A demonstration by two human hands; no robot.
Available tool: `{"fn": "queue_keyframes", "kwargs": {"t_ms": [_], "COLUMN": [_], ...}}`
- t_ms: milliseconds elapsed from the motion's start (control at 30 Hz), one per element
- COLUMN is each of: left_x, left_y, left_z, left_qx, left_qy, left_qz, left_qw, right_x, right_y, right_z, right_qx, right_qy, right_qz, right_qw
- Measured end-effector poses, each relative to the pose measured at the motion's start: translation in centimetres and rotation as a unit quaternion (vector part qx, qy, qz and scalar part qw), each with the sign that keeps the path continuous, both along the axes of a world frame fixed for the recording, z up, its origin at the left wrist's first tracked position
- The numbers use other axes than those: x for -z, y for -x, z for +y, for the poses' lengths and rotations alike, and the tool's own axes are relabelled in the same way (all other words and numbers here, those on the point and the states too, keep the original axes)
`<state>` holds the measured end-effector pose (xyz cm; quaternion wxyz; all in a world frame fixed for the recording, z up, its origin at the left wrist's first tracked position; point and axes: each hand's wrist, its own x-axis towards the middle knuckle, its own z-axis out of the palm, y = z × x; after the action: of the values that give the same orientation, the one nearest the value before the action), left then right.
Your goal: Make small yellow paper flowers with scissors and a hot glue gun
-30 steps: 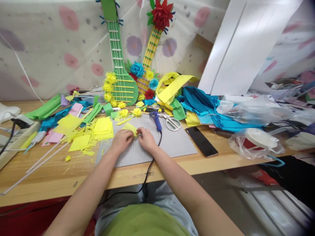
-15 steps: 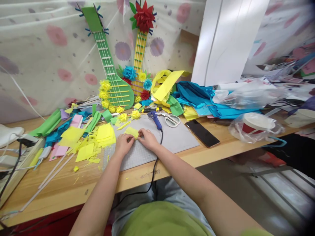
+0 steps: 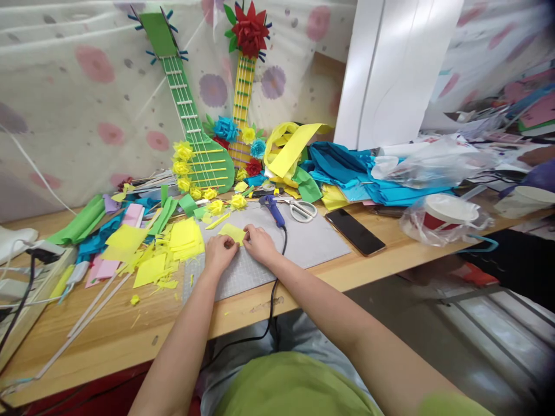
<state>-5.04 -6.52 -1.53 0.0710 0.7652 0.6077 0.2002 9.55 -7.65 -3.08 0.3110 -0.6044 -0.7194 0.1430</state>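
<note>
Presently, the yellow paper piece (image 3: 233,231) is over the grey mat (image 3: 310,242), mostly flat and unformed. The left hand (image 3: 221,253) adjoins its near edge, the right hand (image 3: 259,244) its right edge; whether either grip is clamped on it cannot be determined. Apparently complete: yellow flowers (image 3: 182,151) along the green guitar model (image 3: 222,164), plus two loose flowers (image 3: 238,201). Apparently unworked: stacked yellow sheets (image 3: 186,237), left on the tabletop (image 3: 108,341).

A pale sheet (image 3: 143,104) printed with pink and purple flowers hangs as a backdrop behind the light wooden counter (image 3: 117,341). A tall white panel (image 3: 390,75) leans against it, catching a soft sheen; greyish floor (image 3: 381,303) shows below right.
</note>
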Motion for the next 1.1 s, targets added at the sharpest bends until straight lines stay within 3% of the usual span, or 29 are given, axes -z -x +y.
{"fn": "queue_keyframes", "kwargs": {"t_ms": [1100], "left_x": [0.17], "left_y": [-0.31], "left_z": [-0.78], "left_qx": [-0.031], "left_qy": [0.023], "left_qz": [0.008], "left_qw": [0.999], "right_x": [-0.1], "right_y": [-0.21], "right_z": [-0.54], "right_qx": [-0.041], "right_qy": [-0.001], "right_qz": [-0.02], "right_qw": [0.999]}}
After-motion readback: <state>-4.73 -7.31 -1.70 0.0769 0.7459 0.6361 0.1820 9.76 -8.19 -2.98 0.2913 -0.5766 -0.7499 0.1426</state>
